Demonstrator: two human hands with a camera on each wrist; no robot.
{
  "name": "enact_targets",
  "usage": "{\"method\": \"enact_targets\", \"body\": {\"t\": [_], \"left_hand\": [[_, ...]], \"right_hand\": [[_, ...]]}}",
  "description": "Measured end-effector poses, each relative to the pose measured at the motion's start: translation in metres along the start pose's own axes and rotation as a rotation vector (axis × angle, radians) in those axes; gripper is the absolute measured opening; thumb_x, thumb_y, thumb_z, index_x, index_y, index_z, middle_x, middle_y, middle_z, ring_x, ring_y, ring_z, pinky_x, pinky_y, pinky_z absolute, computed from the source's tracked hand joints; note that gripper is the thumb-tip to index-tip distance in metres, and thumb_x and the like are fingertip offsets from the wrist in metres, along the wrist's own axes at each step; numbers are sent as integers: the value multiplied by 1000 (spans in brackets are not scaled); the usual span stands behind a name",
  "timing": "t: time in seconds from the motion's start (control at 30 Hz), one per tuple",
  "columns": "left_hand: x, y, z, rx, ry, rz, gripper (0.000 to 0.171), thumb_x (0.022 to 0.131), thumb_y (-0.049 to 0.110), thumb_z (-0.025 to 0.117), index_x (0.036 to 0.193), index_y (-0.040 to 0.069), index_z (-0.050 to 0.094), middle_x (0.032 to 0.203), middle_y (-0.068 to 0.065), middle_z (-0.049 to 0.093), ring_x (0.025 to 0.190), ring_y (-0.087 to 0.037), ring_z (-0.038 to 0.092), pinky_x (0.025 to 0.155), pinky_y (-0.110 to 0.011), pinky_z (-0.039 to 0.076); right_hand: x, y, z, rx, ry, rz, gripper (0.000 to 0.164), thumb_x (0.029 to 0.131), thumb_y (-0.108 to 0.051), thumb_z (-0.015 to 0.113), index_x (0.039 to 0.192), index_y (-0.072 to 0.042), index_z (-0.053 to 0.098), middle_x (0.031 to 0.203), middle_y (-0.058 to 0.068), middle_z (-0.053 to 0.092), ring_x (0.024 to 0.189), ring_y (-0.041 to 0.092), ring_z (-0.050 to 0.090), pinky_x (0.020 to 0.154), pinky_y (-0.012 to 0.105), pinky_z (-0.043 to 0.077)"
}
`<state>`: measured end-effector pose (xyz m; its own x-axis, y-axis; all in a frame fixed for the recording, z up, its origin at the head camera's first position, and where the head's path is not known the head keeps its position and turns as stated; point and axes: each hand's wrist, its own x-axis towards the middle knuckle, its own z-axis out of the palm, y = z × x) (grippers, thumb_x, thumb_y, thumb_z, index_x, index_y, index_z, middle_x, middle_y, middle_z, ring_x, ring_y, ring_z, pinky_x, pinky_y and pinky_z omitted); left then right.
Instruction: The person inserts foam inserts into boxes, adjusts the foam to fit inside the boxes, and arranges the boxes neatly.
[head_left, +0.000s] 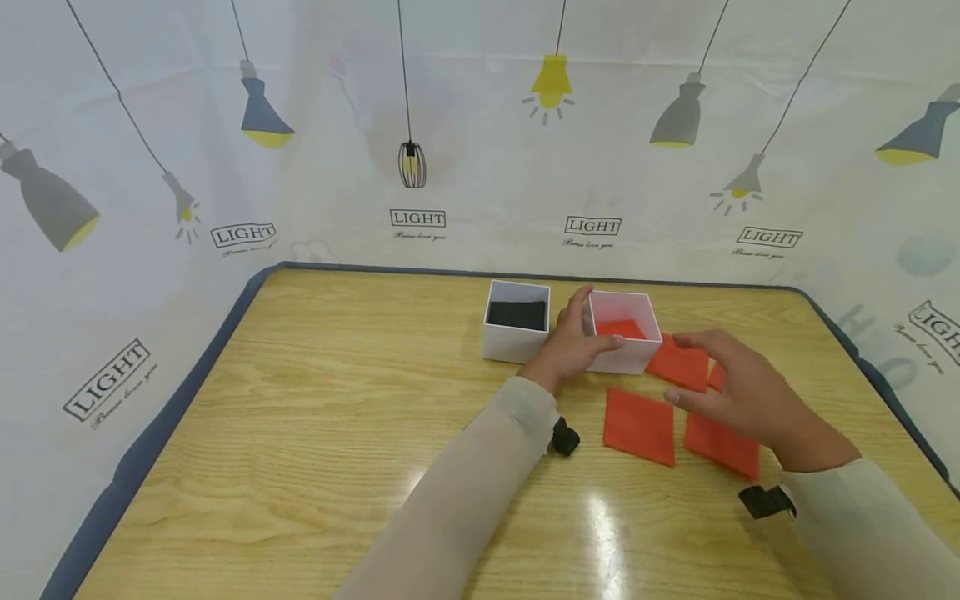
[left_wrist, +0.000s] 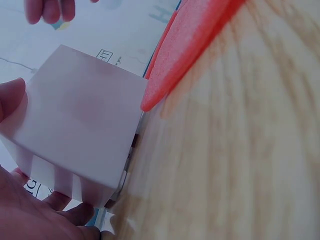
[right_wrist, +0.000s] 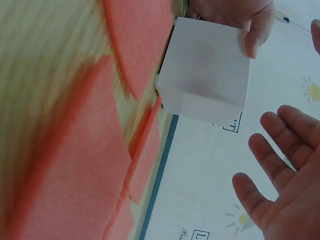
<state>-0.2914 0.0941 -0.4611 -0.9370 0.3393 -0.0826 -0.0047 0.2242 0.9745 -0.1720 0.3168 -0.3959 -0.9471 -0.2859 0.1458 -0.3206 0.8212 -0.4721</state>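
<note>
My left hand (head_left: 564, 348) grips a small white open-topped box (head_left: 628, 358) from its left side, with the thumb over the near rim. Inside that box lies a red square piece (head_left: 619, 328). My right hand (head_left: 753, 398) is held to the right of the box, fingers and thumb spread apart, nothing between them. Several thin red square pieces lie on the table around and below it: one (head_left: 639, 426) in front of the box, another (head_left: 722, 444) partly under the right hand, and one (head_left: 681, 362) at the box's right side. In the right wrist view the right fingers (right_wrist: 272, 172) are extended.
A second white box (head_left: 516, 342) with black pieces (head_left: 517, 315) in it stands just left of the held one. The wood-grain table (head_left: 322, 400) has a dark blue edge, with a white lamp-printed curtain (head_left: 480, 167) behind it. Black straps hang at both wrists.
</note>
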Motion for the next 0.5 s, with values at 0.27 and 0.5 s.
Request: {"method": "enact_targets", "body": {"t": [0.27,0.5], "left_hand": [[0,0,0,-6,-10,18,97,90,30,82,166,36,23,164,-3,36,143,-29,42,121,-54,38],[-1,0,0,-14,-10,6,95,90,29,82,165,41,24,164,-2,36,143,-28,42,121,-54,38]], "right_hand": [[-17,6,7,74,-94,68,83,90,-36,86,152,4,47,151,24,51,130,48,50,104,74,42],[-23,15,17,56,-124,85,84,89,-40,86,152,2,49,149,25,55,126,45,53,100,71,47]]}}
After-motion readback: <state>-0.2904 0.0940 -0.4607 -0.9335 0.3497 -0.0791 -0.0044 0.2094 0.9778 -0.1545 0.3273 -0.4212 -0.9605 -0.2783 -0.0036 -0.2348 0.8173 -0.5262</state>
